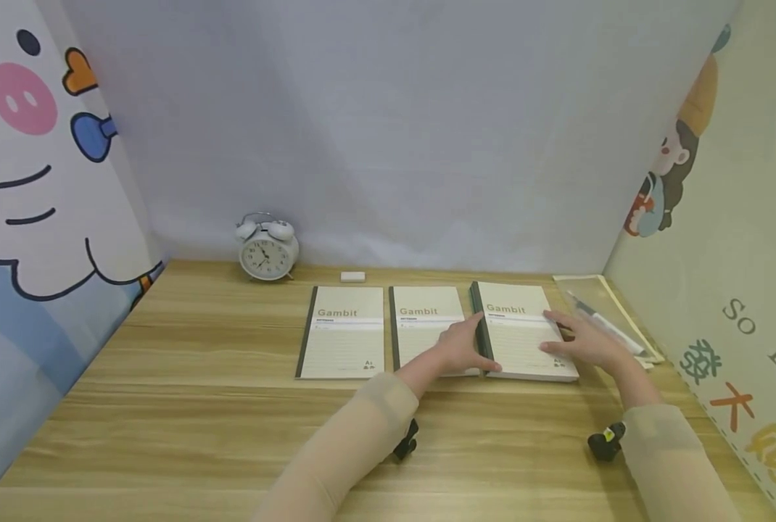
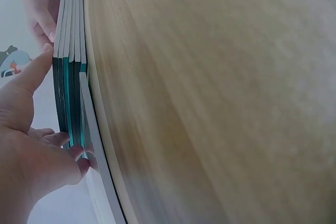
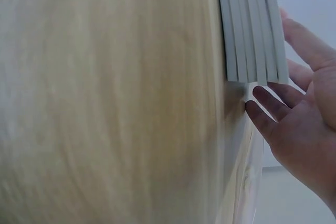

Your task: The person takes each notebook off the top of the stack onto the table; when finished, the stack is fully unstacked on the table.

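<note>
Touching a thick stack of cream-covered, dark-spined paper notebooks (image 1: 518, 341) at four o'clock in the head view, with left hand (image 1: 458, 346) and right hand (image 1: 587, 342) spread wide at opposite sides, seemingly already piled, with two matching flat notebooks (image 1: 341, 344) left off toward nine o'clock.

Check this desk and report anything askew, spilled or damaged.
Nothing visible is spilled or damaged. One slight oddity: the notebook stack between the left hand and right hand isn't quite squared; in the right wrist view, some notebook edges seem to poke past others.
</note>
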`<state>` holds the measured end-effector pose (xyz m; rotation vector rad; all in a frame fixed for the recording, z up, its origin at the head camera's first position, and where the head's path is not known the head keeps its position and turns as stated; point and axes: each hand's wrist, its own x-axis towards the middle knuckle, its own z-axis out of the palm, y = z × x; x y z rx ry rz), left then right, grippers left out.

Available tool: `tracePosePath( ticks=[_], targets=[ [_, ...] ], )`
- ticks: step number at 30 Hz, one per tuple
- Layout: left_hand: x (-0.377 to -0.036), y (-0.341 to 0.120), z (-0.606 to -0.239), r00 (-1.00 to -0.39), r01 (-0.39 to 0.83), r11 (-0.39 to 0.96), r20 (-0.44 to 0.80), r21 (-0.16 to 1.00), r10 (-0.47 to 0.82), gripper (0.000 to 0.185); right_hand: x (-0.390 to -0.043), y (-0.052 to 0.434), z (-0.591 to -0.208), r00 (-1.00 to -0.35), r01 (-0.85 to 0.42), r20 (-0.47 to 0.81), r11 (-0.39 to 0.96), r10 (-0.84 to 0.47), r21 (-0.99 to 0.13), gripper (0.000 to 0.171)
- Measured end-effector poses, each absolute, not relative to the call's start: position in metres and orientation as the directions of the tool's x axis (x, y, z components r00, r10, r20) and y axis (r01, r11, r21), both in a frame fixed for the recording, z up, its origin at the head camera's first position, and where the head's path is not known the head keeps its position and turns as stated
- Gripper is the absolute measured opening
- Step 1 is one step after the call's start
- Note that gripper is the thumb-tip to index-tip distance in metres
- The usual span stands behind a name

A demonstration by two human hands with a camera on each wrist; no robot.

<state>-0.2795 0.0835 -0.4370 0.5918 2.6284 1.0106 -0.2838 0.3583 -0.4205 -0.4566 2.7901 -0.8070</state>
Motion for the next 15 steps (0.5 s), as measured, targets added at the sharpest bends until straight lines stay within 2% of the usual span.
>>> tracePosePath(
  ticks=[8, 15],
  targets=[
    [-0.2768, 0.0829, -0.4345, -0.878, 0.308, 0.684, -0.081, 0.661, 0.473, 0.103, -0.2829, 0.3579, -0.4143, -0.940, -0.227, -0.104, 0.821, -0.326, -0.524, 0.079],
    [-0.2752, 0.0815, -0.4315, -0.871, 0.335, 0.677, -0.058, 0.655, 0.487, 0.101, -0.2814, 0.3585, -0.4098, -0.940, -0.202, -0.118, 0.804, -0.319, -0.559, 0.075]
  ],
)
